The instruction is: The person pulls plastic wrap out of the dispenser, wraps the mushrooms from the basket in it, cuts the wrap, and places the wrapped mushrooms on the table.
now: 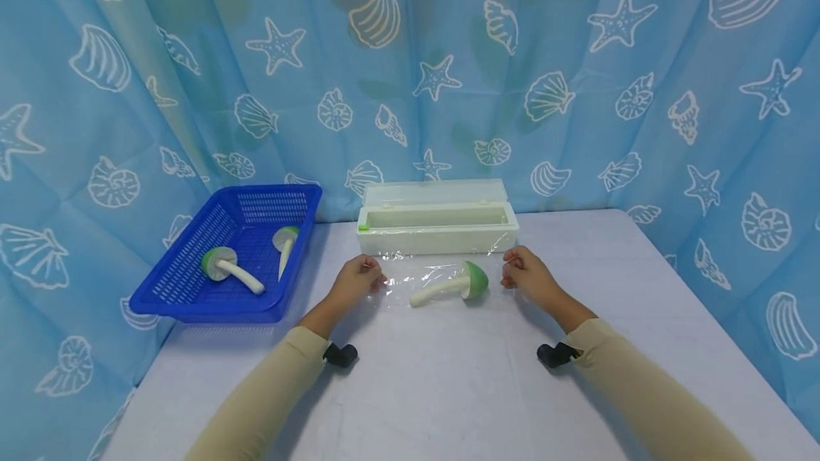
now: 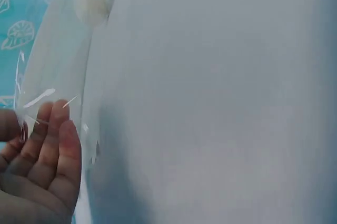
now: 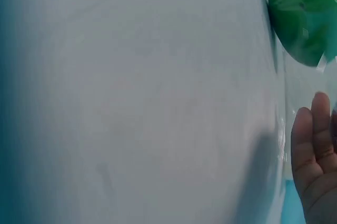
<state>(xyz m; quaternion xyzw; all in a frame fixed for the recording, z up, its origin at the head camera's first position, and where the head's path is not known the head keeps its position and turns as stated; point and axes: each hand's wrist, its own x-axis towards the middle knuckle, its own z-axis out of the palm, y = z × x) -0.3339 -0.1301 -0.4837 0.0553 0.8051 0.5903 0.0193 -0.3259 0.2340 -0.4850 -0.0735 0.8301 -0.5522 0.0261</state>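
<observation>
A toy mushroom (image 1: 475, 280) with a green cap and white stem lies on its side in the middle of the table, cap to the right. Clear plastic film (image 1: 400, 273) stretches around it and up to the dispenser box. My left hand (image 1: 354, 279) pinches the film's left edge between thumb and index finger, the other fingers loosely bent behind it in the left wrist view. At the opposite edge, beyond the cap, my right hand (image 1: 529, 279) pinches the film. Its thumb is mostly cut off in the right wrist view, where the green cap (image 3: 303, 19) shows through film.
Behind the mushroom stands a white film dispenser box (image 1: 438, 241), its clear lid (image 1: 435, 191) raised and a green slider (image 1: 363, 228) at its left end. A blue basket (image 1: 211, 311) at left holds two similar mushrooms (image 1: 238, 274). A shell-print curtain (image 1: 435, 119) hangs behind.
</observation>
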